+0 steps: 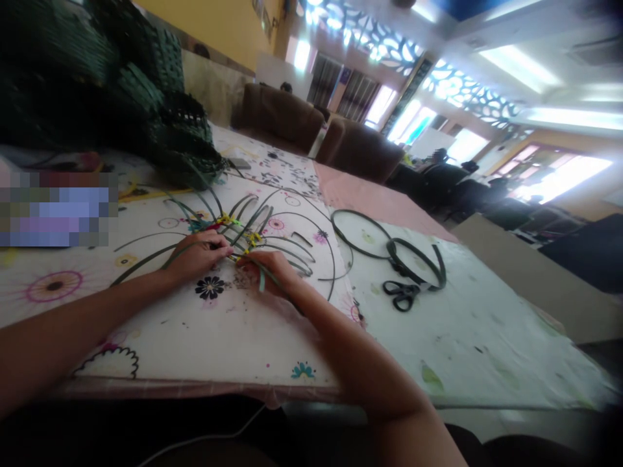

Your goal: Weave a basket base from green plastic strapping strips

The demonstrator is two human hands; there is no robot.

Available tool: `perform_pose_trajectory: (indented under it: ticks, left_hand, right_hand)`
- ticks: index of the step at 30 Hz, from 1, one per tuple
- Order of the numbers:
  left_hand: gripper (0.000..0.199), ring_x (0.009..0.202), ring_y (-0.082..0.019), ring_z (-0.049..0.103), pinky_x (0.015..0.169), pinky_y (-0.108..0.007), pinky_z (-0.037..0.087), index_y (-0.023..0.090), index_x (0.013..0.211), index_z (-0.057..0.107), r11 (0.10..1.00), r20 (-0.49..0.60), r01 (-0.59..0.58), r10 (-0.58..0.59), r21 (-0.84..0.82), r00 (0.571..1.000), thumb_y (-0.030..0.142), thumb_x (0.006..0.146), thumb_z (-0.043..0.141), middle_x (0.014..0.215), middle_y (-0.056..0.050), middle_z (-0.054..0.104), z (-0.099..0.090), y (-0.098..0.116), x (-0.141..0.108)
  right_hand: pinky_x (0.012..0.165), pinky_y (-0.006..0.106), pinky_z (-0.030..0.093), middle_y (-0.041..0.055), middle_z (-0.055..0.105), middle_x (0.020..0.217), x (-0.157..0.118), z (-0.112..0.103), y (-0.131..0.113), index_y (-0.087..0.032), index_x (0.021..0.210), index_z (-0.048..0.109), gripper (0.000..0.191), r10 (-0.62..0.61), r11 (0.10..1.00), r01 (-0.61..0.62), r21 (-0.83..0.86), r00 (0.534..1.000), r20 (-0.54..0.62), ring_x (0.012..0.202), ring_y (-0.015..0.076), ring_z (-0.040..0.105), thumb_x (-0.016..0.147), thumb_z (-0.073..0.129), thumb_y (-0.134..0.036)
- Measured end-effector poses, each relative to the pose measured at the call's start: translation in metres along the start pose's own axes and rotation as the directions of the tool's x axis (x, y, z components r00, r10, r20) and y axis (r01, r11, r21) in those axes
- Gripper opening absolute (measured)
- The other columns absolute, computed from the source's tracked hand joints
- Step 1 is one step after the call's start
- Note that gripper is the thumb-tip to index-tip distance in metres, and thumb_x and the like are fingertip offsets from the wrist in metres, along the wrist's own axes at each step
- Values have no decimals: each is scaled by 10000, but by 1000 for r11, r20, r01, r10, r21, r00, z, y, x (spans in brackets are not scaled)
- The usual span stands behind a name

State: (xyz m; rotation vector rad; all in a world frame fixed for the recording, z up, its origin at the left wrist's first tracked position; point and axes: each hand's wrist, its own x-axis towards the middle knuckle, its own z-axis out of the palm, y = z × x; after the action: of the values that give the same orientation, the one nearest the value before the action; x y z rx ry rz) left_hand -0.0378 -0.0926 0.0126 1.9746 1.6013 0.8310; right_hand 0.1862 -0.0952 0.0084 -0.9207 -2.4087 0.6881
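Close Work in Thin, Dark Green Strips (146,260)

The left hand (197,253) and right hand (268,267) pinch, almost touching, where strips marked with small yellow pieces (253,239) fan across the flower-printed white surface (272,344). Over to the right, black-handled scissors (403,295) lie by looped dark green bands (390,250). A dark green woven heap (141,97) looms far left, brown chairs (277,117) beyond.

Beyond and to the right of the hands, daylight glares through the windows (574,188) and the lattice (360,29), bleached nearly white, while ceiling lights (520,68) add smeared glare. Around the left hand (197,254) and right hand (270,267) the light is softer and dimmer; past the left hand, a dark pile (111,84) sinks into shadow. Far chairs (282,117) blur, outer edges stretch, and a pixelated patch (53,214) sits left of the hands.
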Motion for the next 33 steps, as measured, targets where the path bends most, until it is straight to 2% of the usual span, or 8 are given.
perform_pose_trajectory:
  ticks: [3, 6, 8, 13, 18, 25, 28, 33]
  left_hand:
    - [328, 683, -176, 594, 698, -302, 418, 223, 770, 702, 1000, 5, 16, -16, 9, 1000, 526, 810, 583, 750, 0, 655, 0, -1, 0]
    - [328, 654, -183, 594, 707, -312, 424, 231, 786, 710, 999, 9, 32, -32, -22, 999, 531, 813, 580, 683, 5, 638, 1, -4, 2]
    - [334, 658, -188, 603, 708, -313, 429, 231, 790, 712, 998, 6, 33, -33, -44, 999, 538, 808, 582, 672, 3, 640, 3, -7, 3]
    - [357, 609, -166, 579, 649, -302, 424, 221, 765, 696, 995, -3, 46, -46, -91, 999, 566, 779, 605, 743, 0, 662, 4, -6, 2]
    - [345, 570, -155, 556, 611, -305, 418, 216, 731, 683, 991, -6, 38, -39, -125, 999, 552, 767, 615, 734, -5, 637, 2, 0, 0]
    - [336, 563, -153, 548, 582, -303, 409, 207, 712, 665, 991, -9, 29, -30, -130, 1000, 535, 775, 626, 722, -9, 615, 2, -1, 0]
    - [334, 557, -151, 543, 569, -301, 408, 205, 715, 665, 986, -9, 30, -32, -166, 999, 533, 773, 635, 717, -8, 602, 4, -4, 1]
    - [328, 558, -142, 532, 578, -293, 416, 203, 720, 670, 980, -8, 13, -14, -196, 1000, 521, 793, 637, 728, -9, 602, 6, -9, 2]
  right_hand:
    - [733, 241, 556, 72, 752, 1047, 0, -1, 11, -157, 1141, 742, 295, 53, 941, -72, 332, 996, 66, 861, 141, 657, 1020, 492, -258]
    - [617, 224, 574, 97, 727, 1186, 0, 0, 14, -173, 1279, 705, 355, 101, 832, -165, 529, 984, 148, 836, 132, 657, 1004, 513, -290]
    - [596, 223, 584, 102, 713, 1227, 0, -1, 15, -183, 1308, 691, 368, 122, 787, -205, 582, 976, 178, 831, 130, 668, 994, 533, -290]
    - [668, 256, 626, 105, 729, 1168, -2, -8, 20, -162, 1153, 729, 291, 114, 665, -259, 701, 962, 247, 984, 194, 725, 948, 653, -353]
    - [712, 262, 620, 162, 700, 1316, -6, -11, 23, -166, 1175, 717, 478, 125, 515, -281, 810, 959, 254, 1040, 221, 736, 935, 675, -577]
    - [761, 279, 624, 184, 648, 1433, -3, -22, 19, -154, 1205, 701, 572, 124, 439, -409, 800, 909, 397, 1126, 231, 724, 1041, 438, -635]
    - [841, 283, 618, 161, 663, 1417, -5, -30, 18, -167, 1209, 713, 418, 60, 439, -396, 806, 909, 413, 1166, 217, 714, 1002, 621, -518]
    - [890, 279, 618, 151, 701, 1355, -6, -35, 17, -138, 1121, 759, 326, 28, 549, -378, 745, 900, 436, 1161, 203, 710, 894, 801, -368]
